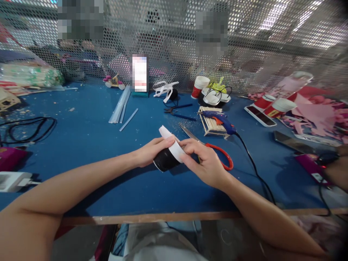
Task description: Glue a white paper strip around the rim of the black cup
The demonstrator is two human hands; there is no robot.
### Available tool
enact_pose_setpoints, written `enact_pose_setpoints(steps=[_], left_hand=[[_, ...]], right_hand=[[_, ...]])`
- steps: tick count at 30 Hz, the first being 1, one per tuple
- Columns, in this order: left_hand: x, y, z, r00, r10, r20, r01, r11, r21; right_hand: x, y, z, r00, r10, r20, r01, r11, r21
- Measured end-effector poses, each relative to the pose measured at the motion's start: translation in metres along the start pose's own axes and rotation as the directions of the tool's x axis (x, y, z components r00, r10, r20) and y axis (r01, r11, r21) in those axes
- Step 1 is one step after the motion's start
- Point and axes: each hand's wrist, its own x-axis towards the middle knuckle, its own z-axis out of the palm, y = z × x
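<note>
A black paper cup [165,160] lies tilted above the table, its base toward me. Around its upper part runs a white paper strip [176,150], one end sticking out past the cup at the upper left. My left hand [154,149] is closed around the cup from the left, its thumb pressing on the strip. On the right side, my right hand [203,159] is closed, its fingers pinching the strip near the cup's rim. Scissors with red handles [227,156] lie just behind my right hand, partly hidden by it.
A blue glue gun [227,125] rests on a small wooden stick rack [210,125], its cord trailing to the front edge. Pliers [181,111], glue sticks [121,105], a lit phone [140,74] and red cups [199,87] stand farther back. Another person's hand [338,166] is at right.
</note>
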Motion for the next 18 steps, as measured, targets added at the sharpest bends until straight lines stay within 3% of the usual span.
enact_pose_setpoints(steps=[5,9,18], left_hand=[[-0.0008,-0.0030,-0.0032,0.995,0.047,-0.087,-0.028,0.977,0.210],[-0.0029,0.0012,-0.0011,0.992,0.126,-0.028,-0.108,0.931,0.348],[-0.0018,0.0018,0.0008,0.972,0.235,0.012,-0.216,0.871,0.440]], right_hand=[[-0.0001,0.0032,0.0027,0.999,0.047,0.004,-0.047,0.998,-0.045],[0.0004,0.0014,0.0039,0.998,0.056,0.003,-0.055,0.997,-0.056],[-0.0001,-0.0007,0.0055,0.995,0.100,0.005,-0.100,0.995,-0.030]])
